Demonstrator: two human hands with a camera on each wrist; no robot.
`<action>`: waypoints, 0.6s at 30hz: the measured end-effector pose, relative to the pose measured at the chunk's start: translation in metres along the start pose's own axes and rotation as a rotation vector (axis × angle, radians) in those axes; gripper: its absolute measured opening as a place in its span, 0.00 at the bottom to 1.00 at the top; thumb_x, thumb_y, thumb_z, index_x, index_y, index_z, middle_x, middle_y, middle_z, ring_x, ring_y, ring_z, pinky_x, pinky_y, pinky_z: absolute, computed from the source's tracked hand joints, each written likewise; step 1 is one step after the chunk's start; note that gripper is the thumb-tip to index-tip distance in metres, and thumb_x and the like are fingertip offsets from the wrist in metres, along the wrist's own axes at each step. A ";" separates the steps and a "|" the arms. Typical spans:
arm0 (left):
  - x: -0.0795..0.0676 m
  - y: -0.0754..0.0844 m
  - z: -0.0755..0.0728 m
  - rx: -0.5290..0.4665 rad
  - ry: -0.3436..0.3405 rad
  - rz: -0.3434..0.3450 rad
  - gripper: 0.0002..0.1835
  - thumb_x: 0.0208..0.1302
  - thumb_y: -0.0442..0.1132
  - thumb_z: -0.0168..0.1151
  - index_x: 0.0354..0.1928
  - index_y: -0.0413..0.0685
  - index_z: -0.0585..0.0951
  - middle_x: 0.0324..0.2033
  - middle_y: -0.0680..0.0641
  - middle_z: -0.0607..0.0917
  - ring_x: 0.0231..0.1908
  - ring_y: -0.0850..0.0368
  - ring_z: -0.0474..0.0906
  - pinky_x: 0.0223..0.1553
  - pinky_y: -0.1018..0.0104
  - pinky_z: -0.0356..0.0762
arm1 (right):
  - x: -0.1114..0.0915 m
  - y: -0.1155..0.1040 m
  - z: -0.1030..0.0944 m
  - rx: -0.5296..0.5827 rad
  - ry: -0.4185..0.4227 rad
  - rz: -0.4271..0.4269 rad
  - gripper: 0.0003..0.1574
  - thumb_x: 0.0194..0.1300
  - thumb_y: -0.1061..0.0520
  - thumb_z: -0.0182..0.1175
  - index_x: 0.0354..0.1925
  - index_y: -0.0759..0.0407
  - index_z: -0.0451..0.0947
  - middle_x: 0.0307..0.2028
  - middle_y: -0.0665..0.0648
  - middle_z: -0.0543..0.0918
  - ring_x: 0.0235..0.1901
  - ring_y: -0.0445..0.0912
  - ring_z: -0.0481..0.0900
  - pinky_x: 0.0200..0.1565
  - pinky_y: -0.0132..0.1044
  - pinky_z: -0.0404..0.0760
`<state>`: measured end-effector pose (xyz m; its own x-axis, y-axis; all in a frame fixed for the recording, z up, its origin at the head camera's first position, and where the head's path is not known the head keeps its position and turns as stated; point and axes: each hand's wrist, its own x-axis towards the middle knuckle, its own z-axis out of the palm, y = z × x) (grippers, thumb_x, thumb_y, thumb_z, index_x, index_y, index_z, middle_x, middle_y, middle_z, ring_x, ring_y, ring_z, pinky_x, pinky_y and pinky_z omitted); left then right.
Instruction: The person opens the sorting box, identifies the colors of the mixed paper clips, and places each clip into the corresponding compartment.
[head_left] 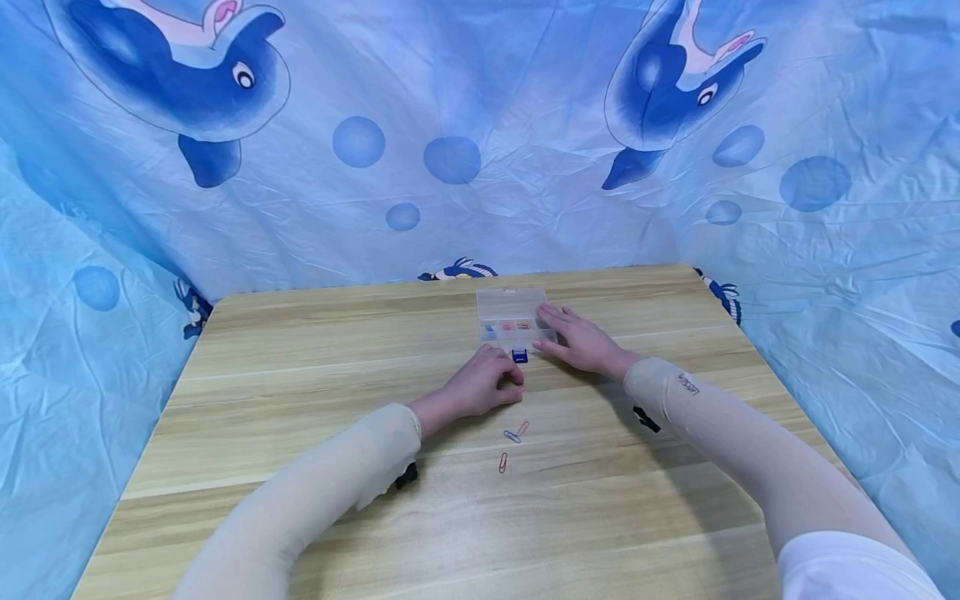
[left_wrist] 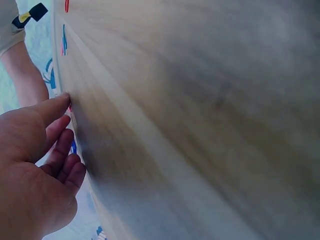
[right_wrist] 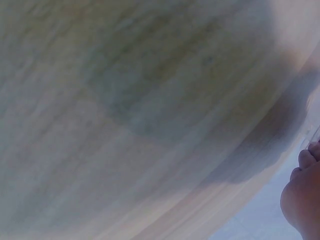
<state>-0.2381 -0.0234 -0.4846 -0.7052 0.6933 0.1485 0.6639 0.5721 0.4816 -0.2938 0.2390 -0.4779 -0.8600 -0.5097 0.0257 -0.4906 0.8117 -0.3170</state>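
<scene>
My left hand (head_left: 483,383) is low over the table in front of a clear plastic compartment box (head_left: 510,336), thumb and index finger pinched together. A bit of a red paper clip (left_wrist: 70,108) shows at those fingertips in the left wrist view. At the box's right side, my right hand (head_left: 581,340) rests with extended fingers by the raised lid (head_left: 512,305) and the thumb near the front corner. Blue, pink and red clips lie in the back compartments. Nearer on the table are a pink paper clip (head_left: 523,428), a blue paper clip (head_left: 512,436) and a red paper clip (head_left: 503,462).
A dark blue clasp-like piece (head_left: 519,356) sits at the box's front edge. Everything stands on a wood-grain table (head_left: 300,358). Behind and beside it hangs a blue curtain (head_left: 525,217) with dolphin prints.
</scene>
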 end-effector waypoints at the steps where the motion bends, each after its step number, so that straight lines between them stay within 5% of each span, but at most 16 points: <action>1: 0.001 0.000 0.000 0.002 -0.003 0.003 0.08 0.67 0.44 0.76 0.45 0.52 0.89 0.42 0.53 0.87 0.49 0.54 0.76 0.58 0.57 0.73 | 0.000 0.000 -0.001 0.001 0.000 -0.004 0.51 0.81 0.33 0.55 0.83 0.62 0.54 0.83 0.62 0.56 0.83 0.56 0.52 0.81 0.52 0.49; 18: 0.008 -0.011 -0.013 -0.040 -0.154 0.210 0.03 0.70 0.36 0.72 0.43 0.51 0.89 0.43 0.54 0.87 0.49 0.56 0.79 0.59 0.56 0.71 | 0.000 0.001 0.000 -0.009 0.005 -0.010 0.50 0.81 0.34 0.55 0.83 0.61 0.55 0.83 0.62 0.57 0.83 0.54 0.53 0.82 0.51 0.49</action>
<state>-0.2545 -0.0301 -0.4773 -0.5047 0.8553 0.1168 0.7791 0.3931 0.4883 -0.2943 0.2401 -0.4780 -0.8557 -0.5163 0.0335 -0.5003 0.8091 -0.3082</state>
